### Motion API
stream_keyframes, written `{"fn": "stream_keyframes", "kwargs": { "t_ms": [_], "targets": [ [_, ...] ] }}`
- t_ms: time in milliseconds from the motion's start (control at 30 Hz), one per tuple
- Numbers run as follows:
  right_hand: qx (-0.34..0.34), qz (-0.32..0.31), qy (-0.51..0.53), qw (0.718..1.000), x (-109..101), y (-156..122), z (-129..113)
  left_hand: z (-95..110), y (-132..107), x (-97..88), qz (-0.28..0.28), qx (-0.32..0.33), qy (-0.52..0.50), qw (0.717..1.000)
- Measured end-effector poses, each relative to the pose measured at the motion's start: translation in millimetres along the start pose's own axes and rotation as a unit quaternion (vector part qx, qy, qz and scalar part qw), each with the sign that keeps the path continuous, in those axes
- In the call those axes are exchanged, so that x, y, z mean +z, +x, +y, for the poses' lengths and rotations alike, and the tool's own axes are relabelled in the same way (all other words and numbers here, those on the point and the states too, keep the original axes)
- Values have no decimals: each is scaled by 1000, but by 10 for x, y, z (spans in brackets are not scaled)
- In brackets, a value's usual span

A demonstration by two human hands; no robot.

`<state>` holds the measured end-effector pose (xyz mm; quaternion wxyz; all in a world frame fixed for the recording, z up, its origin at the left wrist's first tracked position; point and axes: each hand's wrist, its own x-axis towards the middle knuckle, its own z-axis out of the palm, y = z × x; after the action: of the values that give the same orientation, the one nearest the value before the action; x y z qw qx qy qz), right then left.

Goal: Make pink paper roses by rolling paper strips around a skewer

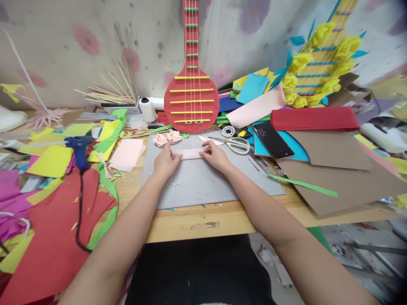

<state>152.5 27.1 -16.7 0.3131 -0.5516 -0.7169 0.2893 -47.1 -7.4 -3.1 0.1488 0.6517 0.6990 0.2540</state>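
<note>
Head view shows a light wooden counter (178, 231) crowded around a flat grey gridded cutting mat (197, 182), whose centre sets the clock. Toward twelve o'clock over the mat, a narrow pale-pink paper strip (190, 154) runs crosswise between two bare hands: the left hand (165, 162) has its grip pinching the nine-o'clock end, the right hand (216, 156) the three-o'clock end. Pale-pink paper rosettes (160, 140) sit between ten and eleven, white-handled metal scissors (239, 151) at two. Beyond the mat, a blue glue gun (80, 153) lies at nine, a large red sheet (60, 228) at eight, grey-brown cardboard (333, 186) at three. At twelve, a red round-bodied stringed instrument (199, 95) stands before a pale backdrop (152, 34) blotched pink and purple.
</note>
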Motion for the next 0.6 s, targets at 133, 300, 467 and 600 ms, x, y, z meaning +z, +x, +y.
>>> {"fn": "stream_keyframes", "kwargs": {
  "t_ms": [133, 300, 467, 600],
  "targets": [
    [22, 34, -60, 997, 70, 13, -78, 34, 20, 10, 33, -23, 29, 999],
    [8, 48, -154, 987, 110, 32, -145, 39, 36, 1, 32, -47, 35, 998],
    [-13, 52, -234, 971, 157, 45, -163, 65, 34, 8, 36, -53, 51, 997],
    [-23, 38, -274, 961, 172, 41, -180, 82, 35, 15, 38, -52, 64, 996]
  ]
}}
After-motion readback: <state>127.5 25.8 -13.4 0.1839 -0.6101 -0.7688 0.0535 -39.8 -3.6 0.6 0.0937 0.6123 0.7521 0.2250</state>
